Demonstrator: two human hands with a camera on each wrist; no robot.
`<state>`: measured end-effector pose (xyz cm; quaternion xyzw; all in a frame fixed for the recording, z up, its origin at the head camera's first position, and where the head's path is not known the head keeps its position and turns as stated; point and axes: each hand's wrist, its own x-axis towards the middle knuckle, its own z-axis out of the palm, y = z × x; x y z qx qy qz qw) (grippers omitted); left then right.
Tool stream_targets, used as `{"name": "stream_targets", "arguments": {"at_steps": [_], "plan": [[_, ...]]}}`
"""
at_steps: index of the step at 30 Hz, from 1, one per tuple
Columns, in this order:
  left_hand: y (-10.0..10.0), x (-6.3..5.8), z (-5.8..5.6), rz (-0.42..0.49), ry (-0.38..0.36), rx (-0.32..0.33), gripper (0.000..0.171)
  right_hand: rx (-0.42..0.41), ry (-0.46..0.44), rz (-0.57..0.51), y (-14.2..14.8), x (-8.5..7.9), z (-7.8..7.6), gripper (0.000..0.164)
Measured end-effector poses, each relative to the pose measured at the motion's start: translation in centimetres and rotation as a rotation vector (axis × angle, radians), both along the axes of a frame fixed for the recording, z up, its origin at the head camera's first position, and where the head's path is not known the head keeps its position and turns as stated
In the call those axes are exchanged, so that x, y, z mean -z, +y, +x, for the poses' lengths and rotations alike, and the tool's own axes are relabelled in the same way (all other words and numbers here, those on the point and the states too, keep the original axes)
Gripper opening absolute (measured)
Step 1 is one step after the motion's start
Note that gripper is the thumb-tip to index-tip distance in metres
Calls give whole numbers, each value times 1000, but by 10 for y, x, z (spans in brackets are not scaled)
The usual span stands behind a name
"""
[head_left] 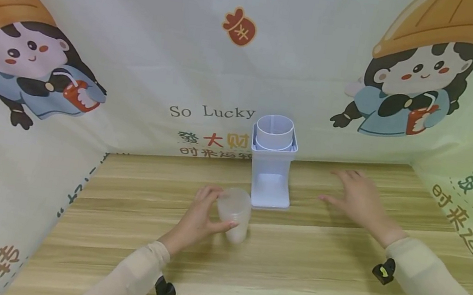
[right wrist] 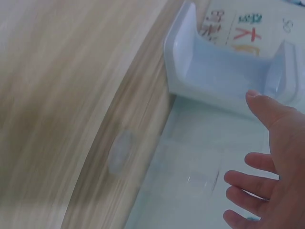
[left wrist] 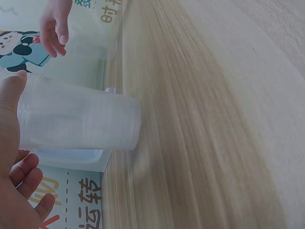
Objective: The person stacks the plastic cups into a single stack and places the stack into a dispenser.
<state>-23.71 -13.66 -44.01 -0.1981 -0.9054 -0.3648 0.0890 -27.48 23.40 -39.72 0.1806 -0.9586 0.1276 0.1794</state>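
My left hand [head_left: 201, 217] holds a cloudy translucent plastic cup [head_left: 235, 214] near its rim, thumb on the near side and fingers on the far left. In the left wrist view the tapered plastic cup [left wrist: 81, 114] has its base close to the wooden tabletop. Just behind it stands a white dispenser [head_left: 272, 168], with a round tube at its top and an open bay below. To the right of the dispenser, my right hand [head_left: 358, 198] is held with fingers loosely extended and nothing in them. Its thumb overlaps the dispenser [right wrist: 228, 71] in the right wrist view.
The wood-grain table [head_left: 290, 280] ends at a cloth backdrop [head_left: 163, 53] printed with cartoon figures and lettering, which rises behind the dispenser and along both sides. A small black mount [head_left: 164, 291] sits at the left wrist, another black mount [head_left: 384, 271] at the right.
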Motion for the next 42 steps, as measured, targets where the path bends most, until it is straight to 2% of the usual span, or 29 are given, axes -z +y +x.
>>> {"name": "stream_targets", "arguments": {"at_steps": [8,15,21,37,42], "plan": [[0,-1,1,0,-4,1,71,77,-85,4,20,0,-7,78],[0,-1,2,0,-11,2,71,109,-167,17,27,0,-8,81],[1,-2,3,-3,-7,2,72,114,-170,9,27,1,-5,76],[1,-4,1,-19,-1,4,71,8,-122,49,2,-4,20,74],[0,-3,1,-23,-4,-1,72,-31,-134,35,-10,-6,29,74]]}}
